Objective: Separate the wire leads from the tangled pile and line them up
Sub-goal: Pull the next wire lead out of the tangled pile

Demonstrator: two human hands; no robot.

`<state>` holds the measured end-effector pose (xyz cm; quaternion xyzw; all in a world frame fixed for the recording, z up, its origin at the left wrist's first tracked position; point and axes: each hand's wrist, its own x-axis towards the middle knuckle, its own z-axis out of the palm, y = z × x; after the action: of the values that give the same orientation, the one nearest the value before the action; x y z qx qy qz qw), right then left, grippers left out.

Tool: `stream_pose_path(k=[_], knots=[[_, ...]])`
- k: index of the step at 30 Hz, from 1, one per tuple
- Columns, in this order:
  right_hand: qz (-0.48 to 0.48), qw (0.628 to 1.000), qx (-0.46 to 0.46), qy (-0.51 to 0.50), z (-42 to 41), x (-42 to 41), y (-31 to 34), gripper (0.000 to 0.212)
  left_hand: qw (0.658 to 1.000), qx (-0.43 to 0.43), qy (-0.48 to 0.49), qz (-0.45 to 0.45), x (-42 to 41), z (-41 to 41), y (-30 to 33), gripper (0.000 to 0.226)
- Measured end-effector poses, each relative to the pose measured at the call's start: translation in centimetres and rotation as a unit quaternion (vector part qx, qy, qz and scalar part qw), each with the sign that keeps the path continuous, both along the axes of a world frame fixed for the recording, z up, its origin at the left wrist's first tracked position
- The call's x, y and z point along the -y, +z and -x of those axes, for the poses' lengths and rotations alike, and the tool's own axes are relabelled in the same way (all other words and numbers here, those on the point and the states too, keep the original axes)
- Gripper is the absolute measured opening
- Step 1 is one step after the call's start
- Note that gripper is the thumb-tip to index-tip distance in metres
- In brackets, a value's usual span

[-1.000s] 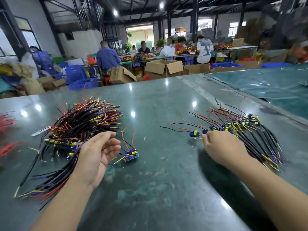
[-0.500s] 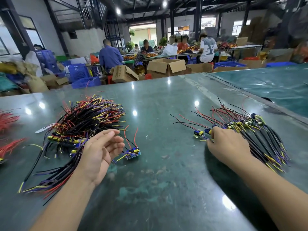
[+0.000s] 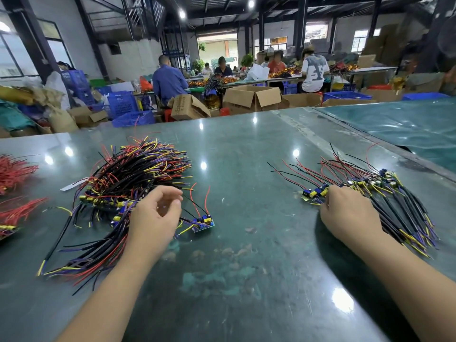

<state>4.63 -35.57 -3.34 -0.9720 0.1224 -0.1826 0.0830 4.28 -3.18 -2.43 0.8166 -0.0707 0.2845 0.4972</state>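
A tangled pile (image 3: 128,178) of black, red, yellow and purple wire leads with small circuit boards lies on the left of the green table (image 3: 246,154). My left hand (image 3: 154,218) hovers at the pile's right edge, fingers loosely curled, holding nothing. Just right of it lies a single board (image 3: 203,222) with red and black leads. On the right, a lined-up row of leads (image 3: 385,193) fans out. My right hand (image 3: 348,213) rests palm down on that row's left end, fingertips at the nearest board (image 3: 312,193).
Bundles of red leads (image 3: 14,191) lie at the table's left edge. A second green table (image 3: 399,127) adjoins on the right. Cardboard boxes (image 3: 251,97), blue crates (image 3: 121,104) and seated people stand beyond the far edge.
My left hand's fingers have curled in more above the pile's edge. My right hand stays on the row's left end, shifted slightly toward the newest board.
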Motion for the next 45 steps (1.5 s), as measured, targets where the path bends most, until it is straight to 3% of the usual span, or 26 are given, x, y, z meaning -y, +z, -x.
stream_pose_path(k=[2, 5, 9, 11, 17, 21, 24, 28, 32, 35, 37, 39, 42, 45], knots=[[-0.002, 1.000, 0.023, 0.016, 0.2, -0.6, 0.1, 0.012, 0.994, 0.001, 0.015, -0.107, 0.1, 0.2, -0.3, 0.023], [-0.003, 0.997, 0.057, 0.060, 0.7, -2.1, 0.3, 0.015, 0.982, -0.003, -0.002, -0.189, 0.4, 0.4, -0.8, 0.011], [-0.055, 0.987, 0.070, 0.135, 1.7, -4.3, 0.2, 0.012, 0.951, -0.093, -0.020, -0.294, 0.3, 0.5, -1.3, 0.029], [-0.087, 0.978, 0.067, 0.179, 2.3, -5.4, 0.1, 0.009, 0.947, -0.119, -0.056, -0.293, 0.4, 0.4, -1.3, 0.025], [-0.181, 0.938, 0.023, 0.294, 3.5, -8.3, -0.2, 0.008, 0.961, -0.089, -0.108, -0.240, 1.4, 1.1, -0.8, 0.020], [-0.415, 0.869, -0.049, 0.266, 3.9, -9.7, -0.1, 0.028, 0.964, 0.006, -0.160, -0.213, 3.1, 2.1, -0.2, 0.018], [-0.604, 0.752, -0.071, 0.255, 4.1, -10.2, 0.1, 0.023, 0.962, 0.056, -0.180, -0.198, 4.2, 3.1, 0.2, 0.013], [-0.655, 0.689, -0.077, 0.300, 4.1, -10.3, 0.0, 0.006, 0.952, 0.092, -0.195, -0.217, 4.7, 3.6, 0.2, 0.011], [-0.713, 0.646, -0.038, 0.270, 3.6, -10.1, -0.2, 0.010, 0.965, 0.098, -0.155, -0.190, 4.8, 3.5, 0.2, 0.018], [-0.728, 0.634, -0.015, 0.259, 3.5, -9.8, -0.3, 0.012, 0.982, 0.107, -0.081, -0.136, 4.5, 3.3, 0.4, 0.012], [-0.725, 0.637, -0.009, 0.263, 3.4, -9.7, -0.4, 0.016, 0.991, 0.078, -0.042, -0.098, 4.1, 3.1, 0.5, 0.010], [-0.718, 0.641, -0.008, 0.272, 3.5, -9.7, -0.3, 0.029, 0.997, -0.010, -0.034, -0.066, 3.5, 2.8, 0.4, 0.039], [-0.713, 0.638, -0.006, 0.291, 3.7, -9.7, -0.4, 0.036, 0.978, -0.176, -0.031, -0.105, 3.7, 2.9, 0.3, 0.075], [-0.717, 0.626, 0.003, 0.306, 3.8, -9.7, -0.2, 0.029, 0.949, -0.293, -0.110, 0.042, 4.5, 3.0, 0.5, 0.057]])
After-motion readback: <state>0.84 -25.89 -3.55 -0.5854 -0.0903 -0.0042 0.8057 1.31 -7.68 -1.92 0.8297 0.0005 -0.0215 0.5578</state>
